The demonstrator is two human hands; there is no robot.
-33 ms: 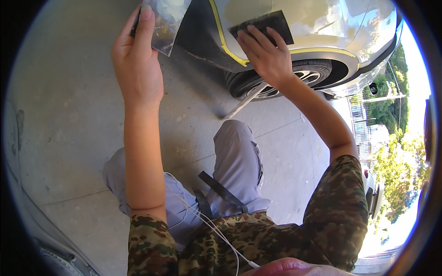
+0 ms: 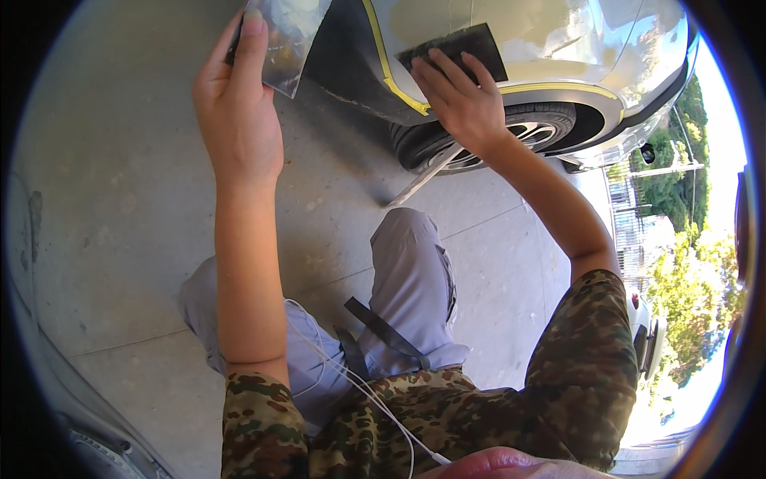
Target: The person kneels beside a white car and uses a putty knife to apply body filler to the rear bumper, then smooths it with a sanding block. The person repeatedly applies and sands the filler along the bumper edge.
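Observation:
My left hand (image 2: 243,104), raised at the upper left, grips a glossy flat board (image 2: 289,48) with a pale smear on it; the thumb lies on its face and the top runs out of view. My right hand (image 2: 463,108) holds a thin black rectangular spreader (image 2: 479,49) with its fingers laid over it. The spreader is at the silver car's body panel (image 2: 542,36), just above the wheel arch. Dull beige patches show on the panel. I cannot tell whether the spreader's far edge touches it.
Yellow masking tape (image 2: 554,85) edges the wheel arch and bumper. Below it is the car's wheel (image 2: 531,128), with a pale bar (image 2: 423,177) slanting to the concrete floor (image 2: 136,199). White cables (image 2: 351,374) hang across my lap. Another car (image 2: 96,451) shows at lower left.
My right hand and the black spreader have shifted slightly downward in the view, toward the wheel arch. My left hand and the board have stayed put.

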